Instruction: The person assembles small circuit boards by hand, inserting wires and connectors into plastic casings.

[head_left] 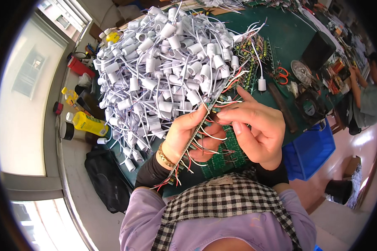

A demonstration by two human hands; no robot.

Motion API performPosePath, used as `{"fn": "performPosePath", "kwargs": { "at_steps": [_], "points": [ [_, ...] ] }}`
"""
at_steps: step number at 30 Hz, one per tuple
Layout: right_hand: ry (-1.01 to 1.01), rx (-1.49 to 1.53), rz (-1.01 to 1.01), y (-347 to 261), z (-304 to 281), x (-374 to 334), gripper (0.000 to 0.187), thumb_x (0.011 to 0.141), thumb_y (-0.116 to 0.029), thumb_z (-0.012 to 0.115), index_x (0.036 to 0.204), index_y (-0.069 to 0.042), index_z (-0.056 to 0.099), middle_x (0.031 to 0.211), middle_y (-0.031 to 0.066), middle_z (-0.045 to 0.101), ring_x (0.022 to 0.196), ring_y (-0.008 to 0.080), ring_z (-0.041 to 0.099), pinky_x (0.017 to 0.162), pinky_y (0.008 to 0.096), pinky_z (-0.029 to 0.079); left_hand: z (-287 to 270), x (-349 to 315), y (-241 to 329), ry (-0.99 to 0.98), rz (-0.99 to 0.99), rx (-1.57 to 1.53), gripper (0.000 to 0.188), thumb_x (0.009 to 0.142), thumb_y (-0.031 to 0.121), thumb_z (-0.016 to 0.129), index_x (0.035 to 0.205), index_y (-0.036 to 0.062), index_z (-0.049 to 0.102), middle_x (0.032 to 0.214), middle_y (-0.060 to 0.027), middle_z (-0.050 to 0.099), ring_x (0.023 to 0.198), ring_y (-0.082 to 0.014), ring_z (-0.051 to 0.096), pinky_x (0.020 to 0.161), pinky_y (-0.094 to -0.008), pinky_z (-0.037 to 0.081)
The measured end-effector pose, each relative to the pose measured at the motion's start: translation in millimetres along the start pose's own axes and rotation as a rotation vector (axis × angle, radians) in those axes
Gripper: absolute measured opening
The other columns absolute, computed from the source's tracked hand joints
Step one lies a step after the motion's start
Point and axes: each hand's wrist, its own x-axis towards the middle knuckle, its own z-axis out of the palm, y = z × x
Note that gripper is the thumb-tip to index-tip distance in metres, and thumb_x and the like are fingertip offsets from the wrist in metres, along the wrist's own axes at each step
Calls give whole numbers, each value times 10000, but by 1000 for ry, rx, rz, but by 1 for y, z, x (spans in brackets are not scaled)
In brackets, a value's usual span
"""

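Observation:
My left hand (183, 136), with a gold watch at its wrist, grips a long, narrow strip of circuit boards (191, 140) and holds it slanted above the table. Red and white wires (205, 147) stick out along the strip. My right hand (262, 131) is at the strip's right side, its fingers closed near the small parts and wire ends; what lies between the fingertips is too small to make out. Beneath the hands lie green circuit boards (234, 144) with more wires. Beyond them spreads a large heap of white lamp sockets (155, 85) with white cables.
Populated boards (259, 52) lie behind my right hand, near orange-handled scissors (283, 75) and a metal dish (301, 70). A blue crate (312, 152) stands right of the table. Yellow bottles (88, 123) and a black bag (107, 180) are at left. Another person (370, 100) sits far right.

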Motion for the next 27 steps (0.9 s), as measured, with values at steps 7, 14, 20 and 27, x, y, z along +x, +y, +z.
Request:
{"fn": "performPosePath", "kwargs": {
  "at_steps": [7, 14, 20, 27],
  "points": [
    [-30, -231, -59, -10, 1, 4, 190, 703, -18, 668, 879, -90, 672, 756, 38, 660, 689, 197, 647, 953, 459, 377, -4, -2, 1, 39, 2, 104, 463, 885, 531, 451, 790, 77, 444, 561, -16, 365, 377, -78, 292, 286, -202, 256],
    [62, -288, -24, -9, 11, -1, 171, 689, -67, 718, 849, -105, 671, 750, 31, 655, 685, 186, 644, 923, 451, 391, 6, 2, -3, 185, 146, 283, 519, 909, 523, 400, 1052, 44, 539, 666, -43, 506, 451, -100, 393, 357, -228, 288],
    [223, -310, 10, 4, 25, -8, 110, 743, -75, 689, 689, -66, 594, 663, 44, 629, 620, 201, 622, 932, 461, 376, 8, 0, -5, 158, 242, 452, 575, 908, 540, 394, 1091, 10, 524, 681, -40, 456, 498, -120, 402, 378, -236, 298],
    [202, -313, -20, 4, 31, -7, 98, 762, -60, 652, 698, -52, 579, 665, 54, 620, 637, 207, 622, 1011, 477, 301, -4, 2, -2, 83, 147, 213, 528, 895, 542, 431, 1082, 58, 533, 692, -5, 460, 499, -96, 394, 380, -223, 290]
  ]
}}
